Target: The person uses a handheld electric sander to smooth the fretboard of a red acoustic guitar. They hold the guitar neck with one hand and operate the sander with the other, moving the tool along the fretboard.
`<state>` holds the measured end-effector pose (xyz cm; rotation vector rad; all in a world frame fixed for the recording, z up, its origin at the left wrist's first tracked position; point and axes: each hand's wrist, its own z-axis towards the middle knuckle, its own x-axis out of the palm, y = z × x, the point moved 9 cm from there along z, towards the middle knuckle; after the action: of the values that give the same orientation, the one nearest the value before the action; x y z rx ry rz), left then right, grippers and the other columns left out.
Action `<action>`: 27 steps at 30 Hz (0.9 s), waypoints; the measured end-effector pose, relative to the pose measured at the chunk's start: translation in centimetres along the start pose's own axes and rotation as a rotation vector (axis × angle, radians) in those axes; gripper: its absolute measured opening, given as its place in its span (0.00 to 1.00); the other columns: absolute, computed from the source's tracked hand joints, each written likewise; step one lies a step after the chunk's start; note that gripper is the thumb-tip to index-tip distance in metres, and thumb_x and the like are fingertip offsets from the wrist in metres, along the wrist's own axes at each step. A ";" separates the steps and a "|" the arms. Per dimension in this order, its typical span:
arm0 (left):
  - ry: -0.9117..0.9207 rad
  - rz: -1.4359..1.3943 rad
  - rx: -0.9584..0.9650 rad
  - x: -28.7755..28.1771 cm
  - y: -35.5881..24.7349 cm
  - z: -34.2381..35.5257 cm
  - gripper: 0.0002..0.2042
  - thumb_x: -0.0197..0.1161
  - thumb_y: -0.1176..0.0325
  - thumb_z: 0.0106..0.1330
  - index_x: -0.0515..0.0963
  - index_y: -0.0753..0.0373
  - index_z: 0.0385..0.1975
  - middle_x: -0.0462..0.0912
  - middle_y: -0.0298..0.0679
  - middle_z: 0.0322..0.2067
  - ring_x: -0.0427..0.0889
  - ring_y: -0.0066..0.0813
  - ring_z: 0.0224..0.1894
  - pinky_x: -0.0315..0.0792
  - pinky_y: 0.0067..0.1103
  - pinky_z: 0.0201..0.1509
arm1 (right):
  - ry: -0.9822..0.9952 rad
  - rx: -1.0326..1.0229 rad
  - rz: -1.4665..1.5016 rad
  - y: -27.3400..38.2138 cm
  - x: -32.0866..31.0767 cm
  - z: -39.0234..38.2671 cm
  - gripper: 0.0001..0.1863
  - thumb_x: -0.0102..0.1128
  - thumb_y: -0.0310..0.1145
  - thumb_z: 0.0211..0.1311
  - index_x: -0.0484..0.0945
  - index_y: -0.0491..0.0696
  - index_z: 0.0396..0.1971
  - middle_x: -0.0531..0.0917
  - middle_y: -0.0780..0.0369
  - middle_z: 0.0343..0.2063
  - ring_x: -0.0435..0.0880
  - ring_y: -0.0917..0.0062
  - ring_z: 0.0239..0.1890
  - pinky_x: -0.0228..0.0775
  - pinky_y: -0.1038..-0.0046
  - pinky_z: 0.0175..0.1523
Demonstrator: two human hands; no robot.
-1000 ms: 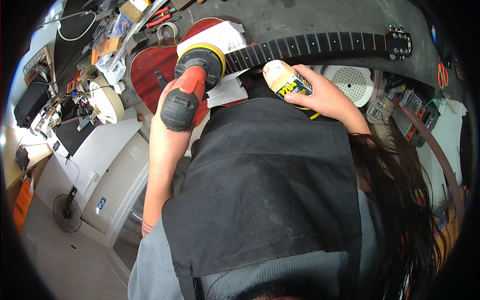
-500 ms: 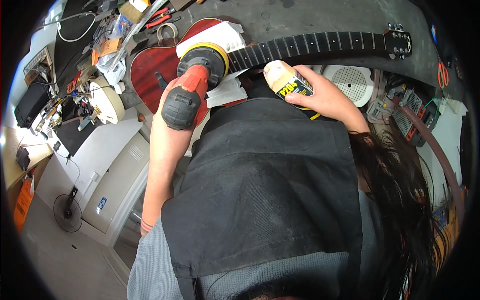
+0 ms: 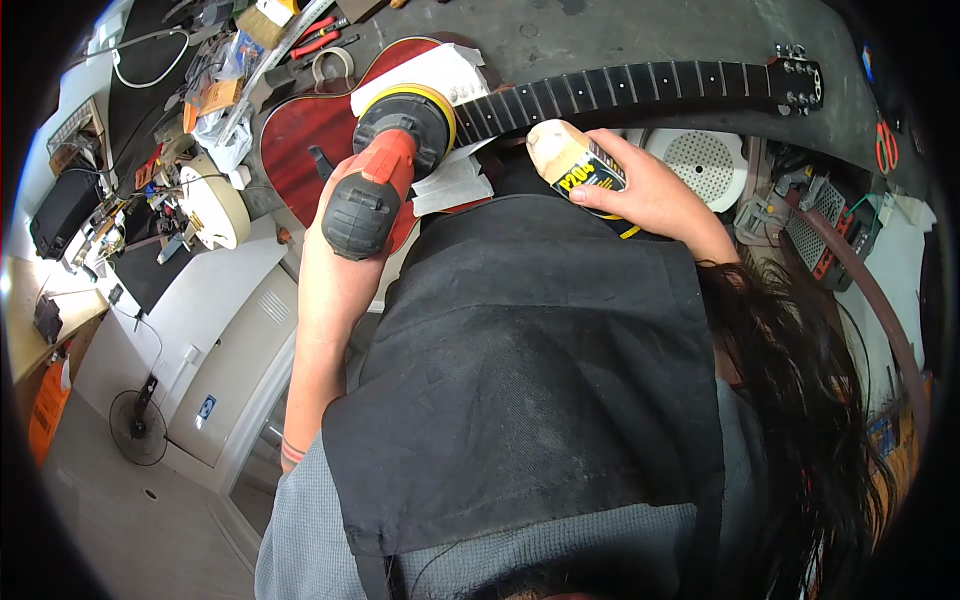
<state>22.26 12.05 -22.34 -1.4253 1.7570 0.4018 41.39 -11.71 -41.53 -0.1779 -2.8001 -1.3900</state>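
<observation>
My left hand (image 3: 333, 255) grips a red-and-black power polisher (image 3: 365, 205), whose round yellow-edged pad is over the body of a red guitar (image 3: 300, 150), at the inner end of its dark fretted neck (image 3: 635, 87). White masking sheets (image 3: 420, 72) cover part of the body around the pad; whether the pad touches the surface, I cannot tell. My right hand (image 3: 655, 195) is wrapped round a bottle (image 3: 560, 150) with a pale, messy top and a black label, held just below the neck.
Tools, bags and red-handled pliers (image 3: 318, 35) clutter the left of the dark bench (image 3: 540, 35). A white perforated disc (image 3: 695, 163), a toolbox (image 3: 830, 260) and orange scissors (image 3: 885, 148) lie right. A black apron (image 3: 530, 380) fills the lower middle; a fan (image 3: 137, 425) stands lower left.
</observation>
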 end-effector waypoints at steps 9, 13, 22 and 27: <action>0.015 0.002 0.022 0.3 -0.1 -0.2 0.35 0.78 0.71 0.74 0.75 0.57 0.81 0.91 0.49 0.67 0.90 0.44 0.71 0.78 0.36 0.77 | 0.014 -0.018 0.026 0.0 0.0 0.1 0.45 0.82 0.56 0.72 0.75 0.42 0.77 0.89 0.49 0.63 0.89 0.60 0.67 0.79 0.61 0.72; 0.024 -0.001 0.034 0.7 0.4 -0.3 0.37 0.80 0.67 0.75 0.73 0.57 0.83 0.92 0.52 0.67 0.90 0.47 0.72 0.78 0.35 0.77 | -0.070 -0.055 -0.009 0.0 -0.2 0.0 0.42 0.82 0.55 0.70 0.79 0.45 0.74 0.93 0.51 0.58 0.94 0.61 0.60 0.84 0.61 0.64; 0.056 0.131 0.146 2.6 3.8 -0.4 0.41 0.79 0.72 0.72 0.69 0.58 0.85 0.92 0.52 0.66 0.91 0.49 0.71 0.80 0.37 0.77 | 0.006 -0.021 -0.008 0.1 -0.1 0.3 0.47 0.82 0.57 0.71 0.74 0.41 0.78 0.89 0.49 0.65 0.88 0.59 0.70 0.78 0.60 0.74; 0.034 0.133 0.083 2.7 2.9 -1.7 0.46 0.81 0.72 0.68 0.66 0.53 0.86 0.92 0.51 0.66 0.93 0.52 0.68 0.83 0.39 0.74 | 0.012 -0.012 -0.014 -0.1 0.1 0.4 0.46 0.82 0.56 0.72 0.75 0.42 0.77 0.89 0.50 0.64 0.89 0.60 0.68 0.78 0.60 0.73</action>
<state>18.93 10.00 -24.06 -1.2683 1.8802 0.3717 41.34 -11.43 -41.84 -0.1501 -2.7897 -1.4062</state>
